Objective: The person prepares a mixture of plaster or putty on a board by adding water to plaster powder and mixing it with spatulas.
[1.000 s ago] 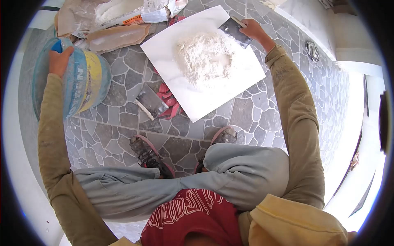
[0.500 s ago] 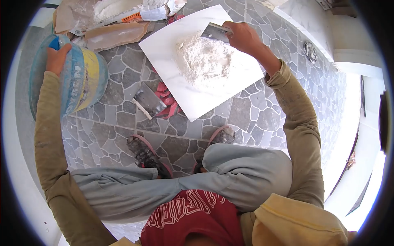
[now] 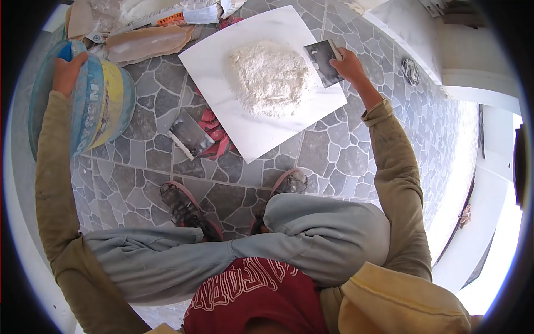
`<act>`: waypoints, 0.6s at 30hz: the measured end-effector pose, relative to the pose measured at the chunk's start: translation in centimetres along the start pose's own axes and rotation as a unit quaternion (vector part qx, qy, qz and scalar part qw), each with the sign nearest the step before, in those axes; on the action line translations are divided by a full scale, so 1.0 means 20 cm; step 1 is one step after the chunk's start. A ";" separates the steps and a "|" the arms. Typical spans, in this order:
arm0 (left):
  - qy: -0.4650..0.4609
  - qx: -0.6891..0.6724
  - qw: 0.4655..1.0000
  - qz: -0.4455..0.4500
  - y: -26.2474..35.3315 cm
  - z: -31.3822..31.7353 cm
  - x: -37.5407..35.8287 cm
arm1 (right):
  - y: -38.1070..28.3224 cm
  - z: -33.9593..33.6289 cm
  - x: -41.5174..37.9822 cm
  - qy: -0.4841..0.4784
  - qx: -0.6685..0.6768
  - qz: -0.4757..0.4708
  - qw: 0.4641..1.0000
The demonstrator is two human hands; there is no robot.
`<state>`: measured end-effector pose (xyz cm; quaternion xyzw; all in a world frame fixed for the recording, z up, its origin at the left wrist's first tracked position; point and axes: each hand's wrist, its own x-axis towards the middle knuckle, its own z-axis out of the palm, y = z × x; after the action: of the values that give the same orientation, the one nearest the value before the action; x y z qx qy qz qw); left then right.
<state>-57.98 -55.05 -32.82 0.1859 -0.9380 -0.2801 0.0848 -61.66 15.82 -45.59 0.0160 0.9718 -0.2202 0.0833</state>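
My left hand (image 3: 68, 75) grips the rim of a blue and yellow plastic bucket (image 3: 105, 106), which stands tilted on the floor at the left. In my right hand (image 3: 350, 67) is a wide, flat metal scraper (image 3: 320, 60) with a pale back edge, held over the right edge of a square white tile (image 3: 256, 139). A heap of whitish powder (image 3: 270, 78) lies on that tile, apart from the scraper. Below the tile's left side, a second scraper (image 3: 192, 133) rests on the floor against some red strips (image 3: 219, 143).
Torn paper and plastic bags (image 3: 147, 44) lie at the upper left, behind the bucket. My shoes (image 3: 192, 209) are on the grey stone-patterned floor (image 3: 153, 106) just below the tile. A small shiny round object (image 3: 410, 71) sits near the white step at the right.
My right hand has moved right and down with the scraper, from above the powder to the tile's right edge. The blade's face has turned toward the view. My left hand stays on the bucket.
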 end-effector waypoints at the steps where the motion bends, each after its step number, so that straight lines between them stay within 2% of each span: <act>1: -0.024 -0.017 1.000 -0.003 0.02 -0.01 -0.01 | 0.03 0.02 0.01 -0.004 0.024 0.034 0.999; 3: -0.051 -0.033 0.998 -0.007 0.04 -0.01 -0.03 | 0.04 0.06 0.06 0.002 0.014 0.007 1.000; 5: 0.016 -0.026 1.000 -0.001 0.04 0.01 -0.04 | 0.05 0.09 0.07 0.007 0.004 -0.019 1.000; 6: 0.015 -0.027 1.000 -0.001 0.05 0.01 -0.05 | 0.00 0.10 0.06 -0.005 0.007 -0.048 0.999; 8: -0.035 -0.058 0.998 -0.003 0.06 -0.01 -0.05 | -0.10 0.12 0.04 0.008 -0.009 -0.106 0.994; 11: -0.021 -0.052 0.998 0.034 0.08 -0.01 -0.08 | -0.24 0.08 -0.09 0.044 -0.020 -0.110 0.993; 14: -0.020 -0.063 0.997 0.039 0.09 0.00 -0.08 | -0.36 0.01 -0.28 0.012 -0.097 -0.158 0.983; 18: -0.027 -0.081 0.996 0.007 0.00 0.01 -0.01 | -0.42 -0.08 -0.30 0.023 -0.099 -0.101 0.990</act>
<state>-57.82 -54.84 -32.93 0.1643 -0.9156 -0.3591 0.0757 -56.47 9.02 -39.57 -0.0851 0.9871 -0.1295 0.0394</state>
